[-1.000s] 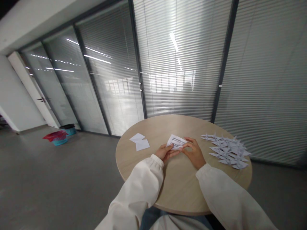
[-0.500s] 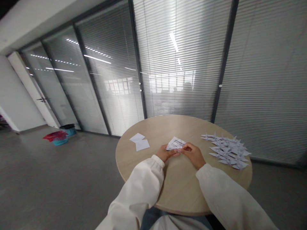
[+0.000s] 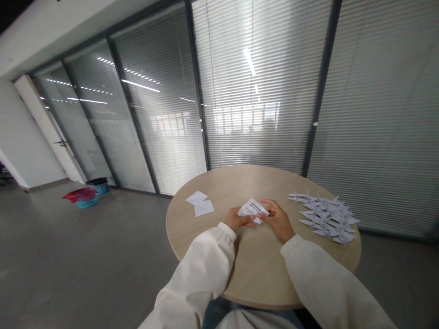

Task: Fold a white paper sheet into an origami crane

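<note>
A small sheet of folded paper [image 3: 253, 208] with printed text lies between my two hands, over the middle of a round wooden table [image 3: 254, 274]. My left hand [image 3: 236, 220] grips its left corner, thumb along the lower edge. On the opposite side my right hand [image 3: 278, 220] pinches the paper, thumb on top and index finger behind its right corner. Toward the table's right side sits a cluster of folded white paper cranes [image 3: 327, 214]. White paper squares [image 3: 204, 207] lie to the left of my hands.
Glass partition panels with blinds [image 3: 257, 91] stand behind the table. On the floor at left are a blue bin with a red liner [image 3: 82, 197] and another with a black liner [image 3: 99, 185]. A white door [image 3: 51, 132] is at the far left.
The paper has turned and now shows more of a diamond shape, its lower corner visible between my thumbs. My right index finger has stretched out behind its right corner.
</note>
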Demonstrator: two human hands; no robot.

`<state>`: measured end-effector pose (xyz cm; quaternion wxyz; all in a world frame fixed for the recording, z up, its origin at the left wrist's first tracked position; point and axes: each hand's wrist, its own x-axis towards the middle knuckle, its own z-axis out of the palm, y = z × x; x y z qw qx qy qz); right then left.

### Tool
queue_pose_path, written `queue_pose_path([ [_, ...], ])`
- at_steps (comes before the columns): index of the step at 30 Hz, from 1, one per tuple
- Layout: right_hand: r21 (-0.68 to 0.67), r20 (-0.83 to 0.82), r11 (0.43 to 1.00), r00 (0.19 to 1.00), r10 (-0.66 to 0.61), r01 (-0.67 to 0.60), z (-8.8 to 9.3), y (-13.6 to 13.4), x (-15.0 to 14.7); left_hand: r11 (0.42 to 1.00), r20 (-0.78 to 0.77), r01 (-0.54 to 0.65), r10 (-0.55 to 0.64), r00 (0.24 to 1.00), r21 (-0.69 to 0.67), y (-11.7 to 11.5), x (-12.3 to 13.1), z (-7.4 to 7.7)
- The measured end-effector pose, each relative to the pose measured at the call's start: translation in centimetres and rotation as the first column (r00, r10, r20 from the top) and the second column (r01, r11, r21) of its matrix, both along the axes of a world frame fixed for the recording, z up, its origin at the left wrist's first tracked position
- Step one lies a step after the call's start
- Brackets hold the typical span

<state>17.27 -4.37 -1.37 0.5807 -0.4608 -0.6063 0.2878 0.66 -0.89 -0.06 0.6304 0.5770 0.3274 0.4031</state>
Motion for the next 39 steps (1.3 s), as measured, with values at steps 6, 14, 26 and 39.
queue_pose_path([
  [6,-0.038,-0.041,0.999,0.999,0.013,-0.014,0.3,-0.1,-0.2,0.985,0.020,-0.167,0.166,0.986,0.045,0.5,-0.2,0.3],
  [14,-0.089,-0.131,0.995,0.991,0.034,-0.046,-0.4,0.4,0.2,0.948,0.147,-0.319,0.315,0.938,0.000,0.8,-0.6,0.5],
  [26,-0.125,-0.182,0.991,0.983,0.020,-0.044,-0.6,0.7,0.4,0.930,0.145,-0.368,0.361,0.921,0.019,1.1,-0.8,0.1],
  [39,-0.176,-0.176,0.966,0.972,0.156,-0.187,-0.8,0.7,0.1,0.944,0.153,-0.321,0.307,0.939,0.075,1.3,-0.8,-0.2],
])
